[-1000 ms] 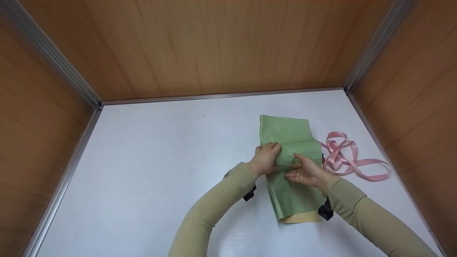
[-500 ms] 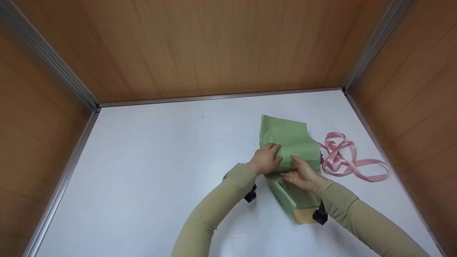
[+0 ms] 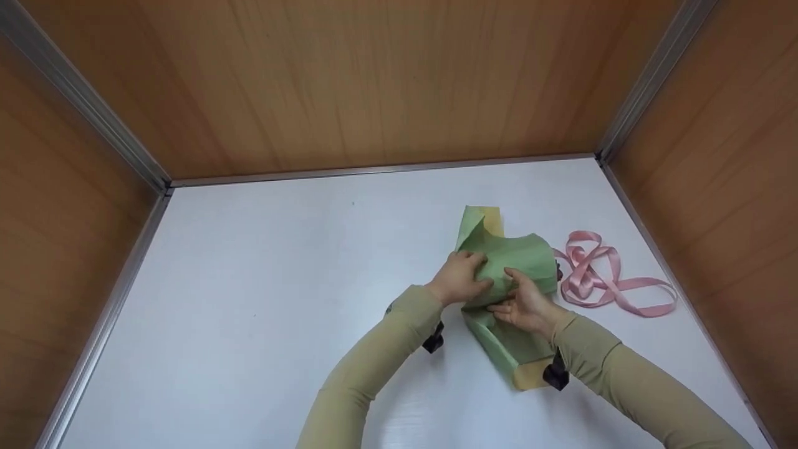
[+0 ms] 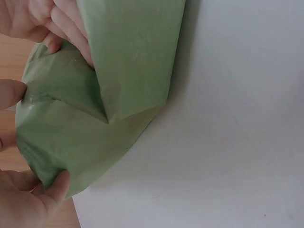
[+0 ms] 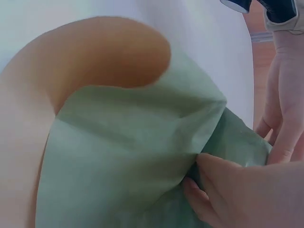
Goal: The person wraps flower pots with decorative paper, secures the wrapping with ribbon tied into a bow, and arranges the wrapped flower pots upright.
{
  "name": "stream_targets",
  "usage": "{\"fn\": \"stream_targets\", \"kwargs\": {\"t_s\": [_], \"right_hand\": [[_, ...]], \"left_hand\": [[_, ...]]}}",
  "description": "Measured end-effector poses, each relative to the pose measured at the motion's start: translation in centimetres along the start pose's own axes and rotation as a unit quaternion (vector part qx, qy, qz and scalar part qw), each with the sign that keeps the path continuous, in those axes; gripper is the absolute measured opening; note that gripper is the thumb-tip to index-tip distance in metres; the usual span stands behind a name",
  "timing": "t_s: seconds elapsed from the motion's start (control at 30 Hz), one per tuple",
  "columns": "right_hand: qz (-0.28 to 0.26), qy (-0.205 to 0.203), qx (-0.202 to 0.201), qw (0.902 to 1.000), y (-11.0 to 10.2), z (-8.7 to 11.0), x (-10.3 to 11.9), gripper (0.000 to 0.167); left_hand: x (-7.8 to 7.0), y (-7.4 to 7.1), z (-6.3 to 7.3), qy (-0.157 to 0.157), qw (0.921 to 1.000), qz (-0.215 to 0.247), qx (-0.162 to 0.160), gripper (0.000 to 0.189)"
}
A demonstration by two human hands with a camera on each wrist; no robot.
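Green wrapping paper (image 3: 520,254) with a yellowish reverse side lies rolled and partly folded at the right of the white table. My left hand (image 3: 458,279) holds its left side, with fingers and thumb curled at the paper's edge; in the left wrist view the left thumb (image 4: 58,189) presses on the sheet. My right hand (image 3: 528,307) touches the near side of the roll, thumb spread and fairly straight fingers reaching into the crease. In the right wrist view the paper (image 5: 109,156) bulges upward in a curve. Something small and dark reddish (image 3: 558,272) peeks out at the roll's right end; its kind is unclear.
A loose, looped pink ribbon (image 3: 614,284) lies right of the paper, one end running toward the roll. Wooden panels (image 3: 374,81) with metal edging enclose the white table (image 3: 280,268) at the back and both sides.
The paper's far end has curled up and toward me, showing its yellowish side. Its near end has opened into a raised fold. Both hands have stayed at nearly the same place.
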State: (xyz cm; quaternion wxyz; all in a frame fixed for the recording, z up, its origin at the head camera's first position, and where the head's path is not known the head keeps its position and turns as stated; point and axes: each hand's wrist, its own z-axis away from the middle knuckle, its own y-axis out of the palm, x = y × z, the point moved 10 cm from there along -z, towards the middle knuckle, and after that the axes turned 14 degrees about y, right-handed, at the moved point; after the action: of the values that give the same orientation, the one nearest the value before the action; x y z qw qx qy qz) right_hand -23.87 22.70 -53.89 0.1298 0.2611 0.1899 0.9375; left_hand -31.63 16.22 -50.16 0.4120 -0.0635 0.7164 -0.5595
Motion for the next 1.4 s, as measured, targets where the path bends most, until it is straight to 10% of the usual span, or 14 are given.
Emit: {"fn": "stream_targets", "kwargs": {"t_s": [0.23, 0.53, 1.07, 1.23, 1.4], "right_hand": [[0.019, 0.018, 0.020, 0.9995, 0.2, -1.1, -0.2, 0.105], [0.082, 0.031, -0.005, 0.9961, 1.7, -0.5, -0.2, 0.089], [0.305, 0.008, -0.025, 0.9520, 2.6, -2.4, 0.2, 0.091], [0.376, -0.039, -0.077, 0.9227, 2.6, -2.5, 0.9, 0.081], [0.461, -0.116, -0.163, 0.8643, 3.0, -2.5, 1.5, 0.058]], "left_hand": [[0.4, -0.4, 0.5, -0.001, 0.9998, -0.017, -0.005, 0.035], [1.2, -1.6, 2.6, 0.002, 0.9992, 0.013, -0.038, 0.039], [0.2, -2.2, 7.8, -0.043, 0.9939, 0.017, -0.100, 0.034], [0.5, -1.6, 8.8, -0.065, 0.9900, 0.090, -0.088, 0.042], [1.1, -1.0, 9.9, -0.086, 0.9862, 0.122, -0.071, 0.057]]}}
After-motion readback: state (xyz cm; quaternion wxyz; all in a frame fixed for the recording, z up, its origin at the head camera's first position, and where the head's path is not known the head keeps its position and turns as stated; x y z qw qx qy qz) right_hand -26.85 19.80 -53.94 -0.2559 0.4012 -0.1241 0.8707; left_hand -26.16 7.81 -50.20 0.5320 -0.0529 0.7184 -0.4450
